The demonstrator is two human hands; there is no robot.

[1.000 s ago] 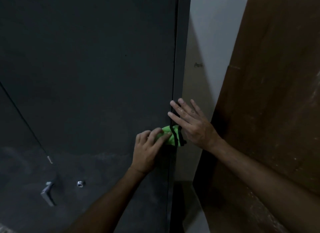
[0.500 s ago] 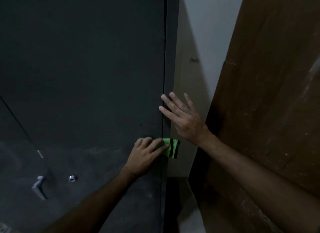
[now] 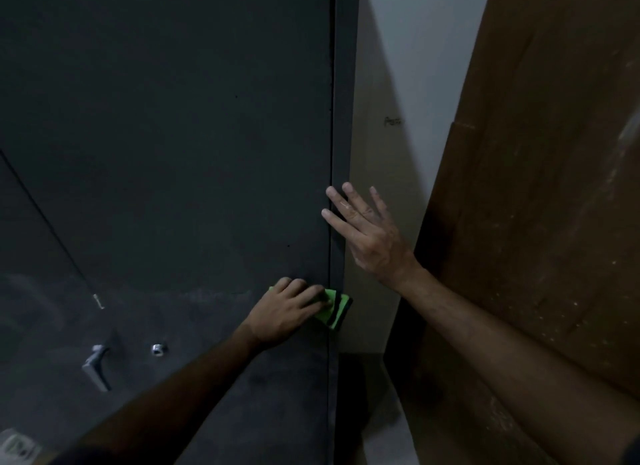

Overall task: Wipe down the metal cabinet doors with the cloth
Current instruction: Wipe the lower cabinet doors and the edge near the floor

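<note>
Fingers [image 3: 304, 293] of your left hand [image 3: 284, 314] lie curled over the green cloth [image 3: 334, 308], pressing it flat against the dark metal cabinet door [image 3: 173, 153]. Head view only; light is dim.

Cloth: bright green with black stripes, mostly hidden under the hand, its striped end sticking out to the right at the door's right edge, low on the panel and just below your other hand. Whether your thumb is tucked round it cannot be told.

Your right hand [image 3: 367, 236] holds nothing. Its fingers are straight and spread apart, the tips resting across the vertical seam between the door and the cabinet's side frame [image 3: 343, 118], the palm laid on that frame. The two hands are near each other but apart.

Lower left on the cabinet: a silver lever handle [image 3: 95, 367], with a small round lock [image 3: 158, 349] just to its right. A thin diagonal seam runs up the left part of the panel.

Right of the cabinet: a pale wall [image 3: 415, 66], then a brown wooden board [image 3: 536, 222] behind your right forearm.
</note>
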